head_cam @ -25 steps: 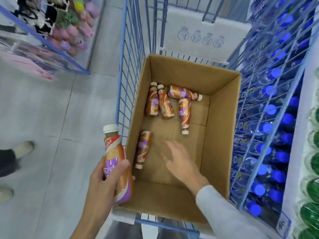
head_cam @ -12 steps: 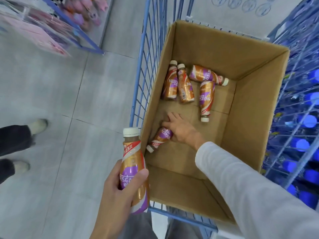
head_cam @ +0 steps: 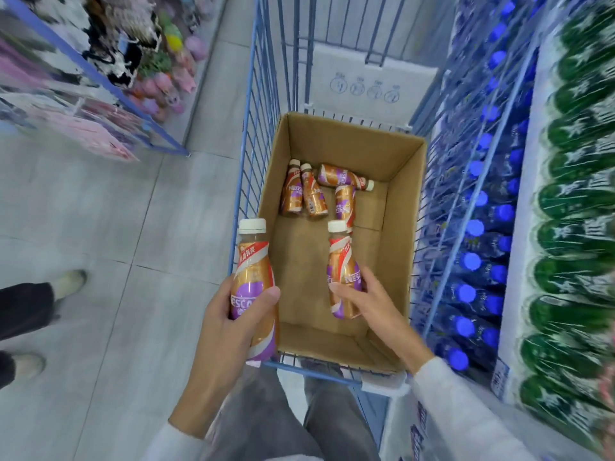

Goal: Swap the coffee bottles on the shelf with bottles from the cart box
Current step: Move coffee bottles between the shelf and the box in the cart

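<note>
Six coffee bottles are showing in all, two in the hands and four lying in the one cardboard box point(head_cam: 401, 227) that is sitting inside the blue wire cart point(head_cam: 248, 151). The left hand point(head_cam: 229, 327) is grasping the first coffee bottle point(head_cam: 253, 287) upright, fingers and thumb curling around its lower label, right at the box's near left corner, over the cart's left side. The right hand point(head_cam: 371, 306) is gripping the second coffee bottle point(head_cam: 342, 261) around its lower body, white cap pointing toward the far end, over the near half of the box and nearer its right wall; whether it is touching the box floor cannot be told. The other four are lying in a touching cluster at the far end: a side-by-side pair point(head_cam: 293, 191) is resting along the left wall with caps toward the far wall, a third bottle point(head_cam: 341, 177) is lying crosswise with its cap toward the right wall, and a fourth bottle point(head_cam: 345, 204) is lying lengthwise just under it. Past the cart's right side, blue-capped bottles point(head_cam: 479, 234) and green bottles point(head_cam: 572, 207) are filling the shelves. Two shoes point(head_cam: 68, 282) of another person are standing on the floor at the left edge.
</note>
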Tool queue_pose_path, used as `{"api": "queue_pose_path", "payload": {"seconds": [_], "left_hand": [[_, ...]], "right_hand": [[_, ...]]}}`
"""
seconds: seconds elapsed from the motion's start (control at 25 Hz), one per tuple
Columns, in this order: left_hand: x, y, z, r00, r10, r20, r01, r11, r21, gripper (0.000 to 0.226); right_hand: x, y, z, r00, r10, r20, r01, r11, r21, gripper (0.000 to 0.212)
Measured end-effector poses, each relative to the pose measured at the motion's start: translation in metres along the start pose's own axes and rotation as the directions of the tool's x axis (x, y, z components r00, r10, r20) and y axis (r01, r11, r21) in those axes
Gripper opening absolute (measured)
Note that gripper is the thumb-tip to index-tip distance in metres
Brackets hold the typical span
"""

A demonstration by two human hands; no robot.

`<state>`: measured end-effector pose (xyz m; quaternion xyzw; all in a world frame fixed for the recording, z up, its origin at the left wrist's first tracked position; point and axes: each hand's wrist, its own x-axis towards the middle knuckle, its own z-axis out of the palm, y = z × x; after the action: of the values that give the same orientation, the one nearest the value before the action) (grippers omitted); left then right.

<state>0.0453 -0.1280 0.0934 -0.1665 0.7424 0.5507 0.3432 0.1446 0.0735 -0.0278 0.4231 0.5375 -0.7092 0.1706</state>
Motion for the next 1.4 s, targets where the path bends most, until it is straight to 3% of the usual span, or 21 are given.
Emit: {"api": "queue_pose_path", "payload": {"seconds": [0.28,0.44,0.56,0.76,0.88,1.04,1.2,1.4], "left_hand": [[-0.077,0.059,0.025,0.969,0.171,0.179,-0.164,0.985,-0.056,0.035],[-0.112,0.075,0.031,0.904,0.261,0.338,-0.264,0.964,-0.037,0.047],[-0.133,0.081,0.03,0.84,0.296,0.455,-0.324,0.946,-0.019,0.057],[-0.183,0.082,0.033,0.666,0.309,0.679,-0.421,0.907,0.0,0.028],[-0.223,0.074,0.043,0.543,0.276,0.793,-0.473,0.881,0.017,0.02],[-0.276,0.057,0.068,0.398,0.204,0.894,-0.517,0.855,0.034,0.035],[-0.347,0.026,0.1,0.241,0.125,0.962,-0.528,0.849,0.021,0.026],[-0.448,-0.05,0.12,0.036,-0.027,0.999,-0.571,0.82,0.043,0.031]], "right_hand": [[-0.145,-0.069,0.009,0.971,-0.206,-0.119,0.227,0.952,0.204,0.058],[-0.211,-0.078,0.018,0.927,-0.296,-0.23,0.349,0.906,0.239,0.049],[-0.262,-0.072,0.026,0.85,-0.346,-0.398,0.458,0.858,0.232,0.039],[-0.333,-0.029,0.045,0.709,-0.311,-0.633,0.593,0.748,0.297,0.062],[-0.38,0.001,0.052,0.609,-0.222,-0.762,0.659,0.676,0.33,0.062],[-0.446,0.04,0.044,0.467,-0.135,-0.874,0.726,0.622,0.293,0.067],[-0.518,0.096,0.041,0.292,-0.033,-0.956,0.812,0.536,0.23,0.063],[-0.61,0.179,0.06,0.139,0.118,-0.983,0.885,0.432,0.176,0.053]]}}
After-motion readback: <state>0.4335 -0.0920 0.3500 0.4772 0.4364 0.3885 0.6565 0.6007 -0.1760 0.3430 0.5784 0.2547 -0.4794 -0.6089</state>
